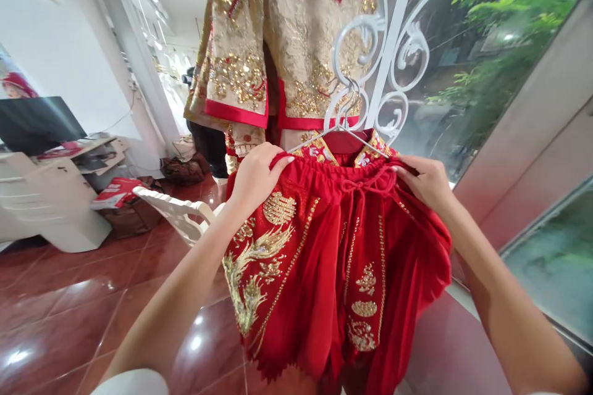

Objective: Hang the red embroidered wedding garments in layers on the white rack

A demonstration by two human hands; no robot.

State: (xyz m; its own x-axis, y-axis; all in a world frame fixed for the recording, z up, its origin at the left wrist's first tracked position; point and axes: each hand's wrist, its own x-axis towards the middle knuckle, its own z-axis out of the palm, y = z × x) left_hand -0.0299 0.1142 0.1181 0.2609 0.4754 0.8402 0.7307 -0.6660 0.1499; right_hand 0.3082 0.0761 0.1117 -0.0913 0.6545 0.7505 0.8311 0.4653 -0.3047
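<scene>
Our left hand [259,178] has its grip clamped on the gathered waistband [319,178]; the red skirt [319,271] hangs lengthwise downward, waist up, before a thin metal hanger [341,128], all soft folds and raised gold embroidery [252,253]; our right hand [427,182] pinches the other end.

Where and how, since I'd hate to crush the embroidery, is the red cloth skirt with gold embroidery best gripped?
Probably at both ends of its gathered red waistband, from above: the band runs across the top, and the gold embroidery lies below.
</scene>
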